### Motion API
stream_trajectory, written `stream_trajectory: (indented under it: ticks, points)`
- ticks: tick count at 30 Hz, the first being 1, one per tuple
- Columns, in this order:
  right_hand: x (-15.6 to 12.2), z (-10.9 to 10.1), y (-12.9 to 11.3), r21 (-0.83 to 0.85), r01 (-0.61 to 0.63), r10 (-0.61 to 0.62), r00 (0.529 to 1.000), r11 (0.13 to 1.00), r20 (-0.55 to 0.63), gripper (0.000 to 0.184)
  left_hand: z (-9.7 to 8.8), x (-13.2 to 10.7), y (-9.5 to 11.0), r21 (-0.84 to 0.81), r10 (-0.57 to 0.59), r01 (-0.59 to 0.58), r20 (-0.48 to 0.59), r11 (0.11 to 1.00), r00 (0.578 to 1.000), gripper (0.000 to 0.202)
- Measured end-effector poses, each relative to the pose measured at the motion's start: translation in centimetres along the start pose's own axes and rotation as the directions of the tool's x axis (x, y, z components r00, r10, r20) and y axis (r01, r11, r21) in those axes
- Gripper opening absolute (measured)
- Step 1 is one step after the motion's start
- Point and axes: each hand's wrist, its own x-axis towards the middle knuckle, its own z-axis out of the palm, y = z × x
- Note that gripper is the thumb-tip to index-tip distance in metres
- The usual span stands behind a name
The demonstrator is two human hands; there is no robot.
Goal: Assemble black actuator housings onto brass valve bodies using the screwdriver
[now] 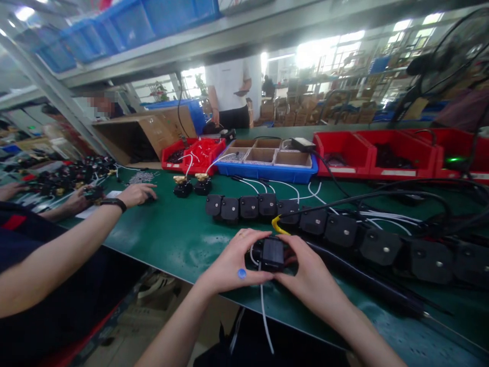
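Note:
Both my hands grip one small black box-shaped part (272, 253) just above the near edge of the green table (179, 239). My left hand (233, 262), with a blue dot on its back, holds the part's left side. My right hand (309, 275) holds its right side. A white wire (263, 311) hangs from the part over the table edge. Behind my hands a long row of the same black parts (267, 206) lies across the table, with a yellow piece (277, 224) near the middle.
A co-worker's arm (57, 250) with a black wristband reaches across at left, hand (137, 193) on the table. Two brass-topped parts (193, 184) stand further back. Red bins (376, 153), a blue tray (267, 158) and a cardboard box (153, 130) line the far edge. Black cables (401, 196) cross at right.

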Motion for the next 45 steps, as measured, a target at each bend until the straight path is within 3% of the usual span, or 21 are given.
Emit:
stream_trajectory:
  ticks: [5,14,27,36,45]
  points:
    - [0.7,-0.6,-0.1,-0.074,0.021,-0.017,0.998,0.997,0.055,0.058,-0.1,1.3,0.9,0.025,-0.023,0.021,0.078,0.999,0.997,0.067]
    - [0.5,-1.1,0.0,-0.119,0.045,-0.034,0.995,0.992,0.089,0.055,-0.5,1.7,1.3,-0.055,-0.087,0.092,0.078,0.994,0.993,0.052]
    - [0.6,-0.9,-1.2,-0.245,-0.010,0.021,0.999,0.970,0.043,0.051,-0.6,1.6,1.6,-0.134,-0.118,0.125,0.055,0.983,0.991,0.055]
    - [0.5,-1.8,-1.2,-0.184,0.030,-0.007,0.992,0.982,0.123,0.047,-0.9,1.8,1.1,-0.186,-0.108,0.124,0.096,0.975,0.990,0.054]
    - [-0.2,-2.7,-0.9,-0.122,-0.082,0.089,0.995,0.989,0.053,0.055,-0.9,1.4,0.4,-0.236,-0.128,0.139,0.064,0.962,0.990,0.059]
